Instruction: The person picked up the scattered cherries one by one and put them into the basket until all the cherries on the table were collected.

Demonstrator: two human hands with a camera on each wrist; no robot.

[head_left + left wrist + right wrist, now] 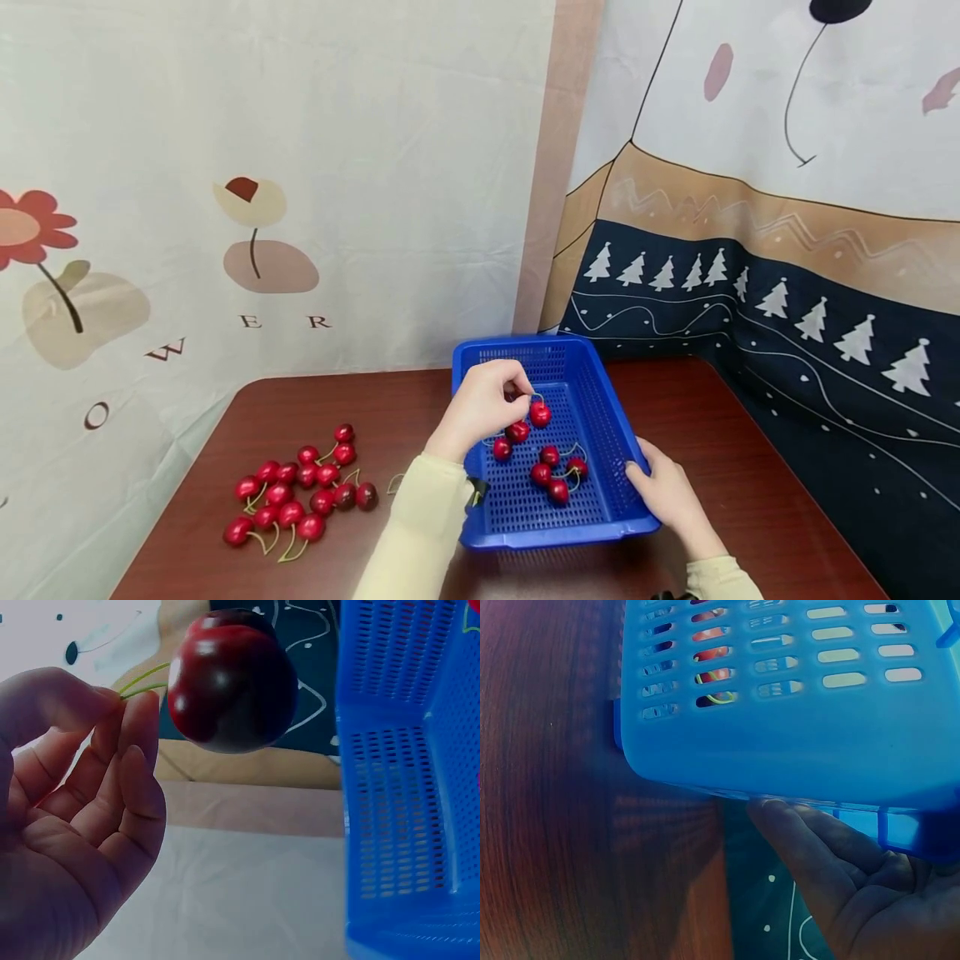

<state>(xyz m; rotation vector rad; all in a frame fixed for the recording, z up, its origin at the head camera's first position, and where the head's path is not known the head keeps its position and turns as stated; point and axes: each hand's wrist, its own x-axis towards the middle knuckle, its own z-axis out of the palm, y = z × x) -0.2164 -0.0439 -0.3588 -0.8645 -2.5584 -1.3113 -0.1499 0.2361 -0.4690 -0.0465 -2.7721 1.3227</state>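
Left hand: the left hand (483,410) is above the blue basket (555,536), thumb and forefinger pinching thin green stems (144,685).
Held cherries: the two held cherries (234,690) hang from those stems, just beyond the fingertips in the left wrist view; the nearer, dark red one largely covers the other.
Right hand: the right hand (667,492) grips the basket's right side, thumb at the rim, other fingers against the outside.
Basket: slotted plastic, on the tabletop (202,575); a group of four cherries (558,492) lies on its floor toward the front, their stems crossing. More red cherries (502,450) show farther back, near the left hand.
Tabletop pile: loose cherries (279,493), many with stems on, lie well left of the basket, several touching.
Hard to make out: from the head view, which cherries below the left hand are hanging and which are lying. Through the slots in the right wrist view, only bits of red and stem appear. The left sleeve (416,525) hides part of the basket's left wall.
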